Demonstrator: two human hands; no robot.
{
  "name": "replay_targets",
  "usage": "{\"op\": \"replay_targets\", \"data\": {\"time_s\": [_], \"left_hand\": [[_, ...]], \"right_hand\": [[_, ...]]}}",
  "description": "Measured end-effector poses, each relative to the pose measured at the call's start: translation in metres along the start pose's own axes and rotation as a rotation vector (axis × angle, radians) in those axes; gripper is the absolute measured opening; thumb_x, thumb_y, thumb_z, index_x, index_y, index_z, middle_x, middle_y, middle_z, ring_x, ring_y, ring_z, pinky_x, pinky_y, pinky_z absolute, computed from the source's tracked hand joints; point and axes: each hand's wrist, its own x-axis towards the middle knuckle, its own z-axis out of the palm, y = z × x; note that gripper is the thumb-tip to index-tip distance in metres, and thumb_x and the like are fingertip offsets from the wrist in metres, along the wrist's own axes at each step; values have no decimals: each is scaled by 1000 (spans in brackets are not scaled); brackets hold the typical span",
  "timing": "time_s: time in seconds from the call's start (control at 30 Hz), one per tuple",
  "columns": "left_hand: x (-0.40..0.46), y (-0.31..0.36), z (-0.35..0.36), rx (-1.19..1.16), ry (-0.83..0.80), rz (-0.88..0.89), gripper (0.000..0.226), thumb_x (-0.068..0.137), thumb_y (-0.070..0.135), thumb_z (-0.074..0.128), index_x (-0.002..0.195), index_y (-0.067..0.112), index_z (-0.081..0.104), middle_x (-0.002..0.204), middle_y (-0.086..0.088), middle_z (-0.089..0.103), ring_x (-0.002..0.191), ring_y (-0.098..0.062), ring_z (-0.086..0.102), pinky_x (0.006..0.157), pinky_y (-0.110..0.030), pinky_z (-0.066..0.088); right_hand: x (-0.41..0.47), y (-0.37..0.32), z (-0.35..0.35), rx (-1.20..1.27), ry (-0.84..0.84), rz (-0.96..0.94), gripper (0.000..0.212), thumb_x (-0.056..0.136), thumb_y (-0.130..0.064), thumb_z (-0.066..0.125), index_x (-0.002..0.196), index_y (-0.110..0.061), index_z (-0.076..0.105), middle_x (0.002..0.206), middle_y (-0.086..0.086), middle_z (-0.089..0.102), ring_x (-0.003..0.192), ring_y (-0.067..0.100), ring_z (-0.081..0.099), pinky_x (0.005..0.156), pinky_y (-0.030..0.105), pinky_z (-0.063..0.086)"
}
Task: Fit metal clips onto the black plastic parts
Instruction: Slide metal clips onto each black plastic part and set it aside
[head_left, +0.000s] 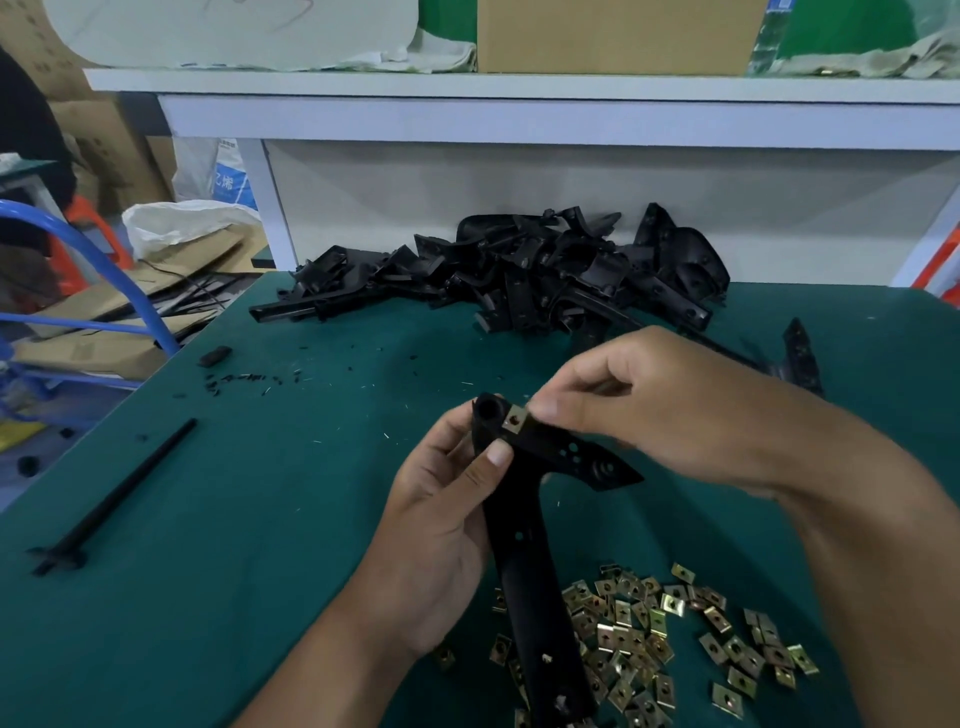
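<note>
My left hand (441, 525) grips a long black plastic part (524, 571) near its upper end, thumb across its face. A brass-coloured metal clip (515, 420) sits on the part's upper edge beside a round socket. My right hand (649, 400) pinches that clip between thumb and forefinger. Several loose metal clips (654, 639) lie scattered on the green mat (260, 519) near the front edge, under the part's lower end. A heap of black plastic parts (519, 275) is piled at the back of the table.
A thin black rod (119, 493) lies on the mat at the left, with a small black block (214, 356) and plastic crumbs beyond it. One black part (800, 358) lies at the right. A white shelf (519, 88) with a cardboard box rises behind. Blue tubing (104, 270) stands left.
</note>
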Motion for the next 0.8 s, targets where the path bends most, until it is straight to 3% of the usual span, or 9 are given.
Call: {"op": "replay_targets", "data": {"time_s": [0.07, 0.1, 0.2, 0.3, 0.5, 0.63, 0.8], "left_hand": [[1, 3, -1, -14, 13, -15, 23, 84, 17, 71, 108, 18, 74, 113, -9, 71, 97, -17, 71, 82, -26, 57], [2, 4, -3, -28, 21, -24, 25, 84, 18, 72, 109, 17, 73, 116, -8, 72, 99, -16, 71, 83, -26, 57], [4, 9, -5, -64, 30, -47, 41, 83, 20, 72, 122, 10, 65, 129, -8, 69, 110, -14, 69, 85, -23, 56], [4, 10, -6, -70, 31, -62, 57, 78, 24, 75, 130, 9, 57, 132, -3, 68, 112, -10, 69, 84, -21, 56], [5, 7, -9, -73, 59, -58, 59, 67, 27, 89, 119, 12, 65, 118, -2, 74, 98, -10, 73, 78, -21, 58], [5, 5, -10, -33, 28, -46, 48, 57, 34, 99, 97, 19, 76, 96, -5, 74, 83, -13, 72, 74, -23, 58], [5, 5, -12, -40, 33, -47, 47, 57, 33, 99, 96, 19, 76, 94, -7, 75, 81, -15, 73, 72, -24, 59]], "right_hand": [[0, 11, -8, -149, -35, 74, 21, 96, -49, 59, 93, -39, 77, 90, -20, 74, 84, 5, 69, 76, 35, 54], [2, 17, -9, -246, -96, 123, 18, 97, -46, 62, 92, -38, 76, 88, -20, 73, 81, 4, 68, 73, 31, 53], [10, 29, 12, -466, -425, 262, 15, 88, -39, 76, 100, -31, 77, 86, -22, 69, 85, -1, 64, 69, 17, 47], [20, 33, 41, -526, -601, 363, 37, 81, -37, 83, 114, -22, 73, 110, -11, 72, 103, 11, 64, 87, 25, 51], [26, 29, 58, -589, -609, 362, 32, 86, -31, 79, 114, -16, 76, 123, 1, 71, 118, 18, 62, 103, 38, 51], [24, 36, 57, -565, -582, 343, 25, 90, -28, 76, 113, -19, 75, 121, -1, 71, 114, 18, 63, 98, 33, 51], [22, 36, 51, -500, -543, 336, 26, 91, -27, 75, 116, -21, 72, 119, -4, 70, 111, 15, 63, 97, 31, 51]]}}
